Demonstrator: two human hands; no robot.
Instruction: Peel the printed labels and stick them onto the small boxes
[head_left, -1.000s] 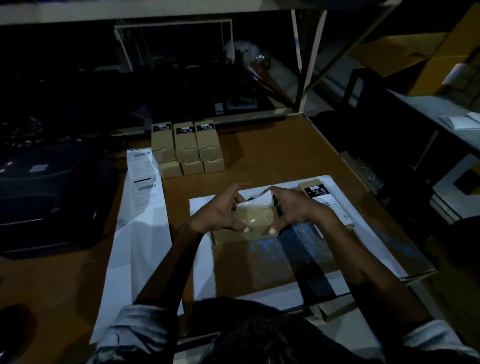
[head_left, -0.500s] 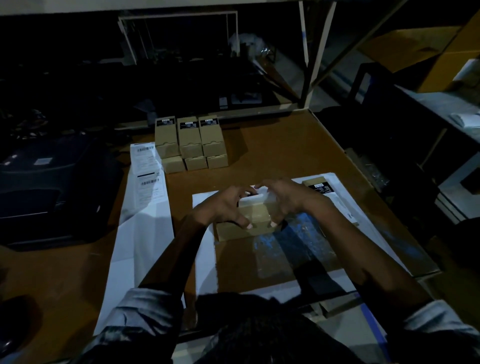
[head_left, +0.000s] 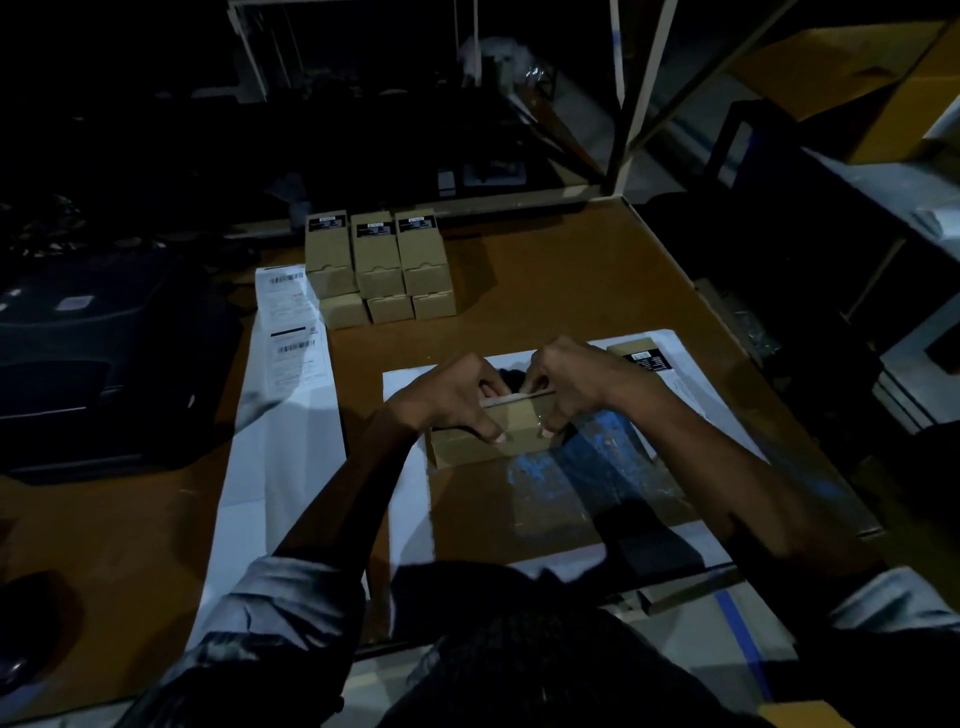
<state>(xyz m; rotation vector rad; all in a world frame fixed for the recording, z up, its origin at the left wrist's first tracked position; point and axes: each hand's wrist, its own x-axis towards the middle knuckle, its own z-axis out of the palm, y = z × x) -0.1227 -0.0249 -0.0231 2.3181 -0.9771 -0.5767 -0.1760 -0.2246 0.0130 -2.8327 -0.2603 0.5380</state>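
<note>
Cardboard small box (head_left: 511, 423) sits on the brown worktop (head_left: 545, 270); left hand (head_left: 457, 395) and right hand (head_left: 563, 387) grip its ends, pinching a white label (head_left: 511, 399) along its top.

One view only — a wide-angle head camera, looking forward and steeply down from above the person's chest. It sits close over both hands (head_left: 519, 395) at mid-frame, takes in the brown table (head_left: 545, 270) — and reaches to dark shelving (head_left: 639, 93) beyond its far edge.
</note>
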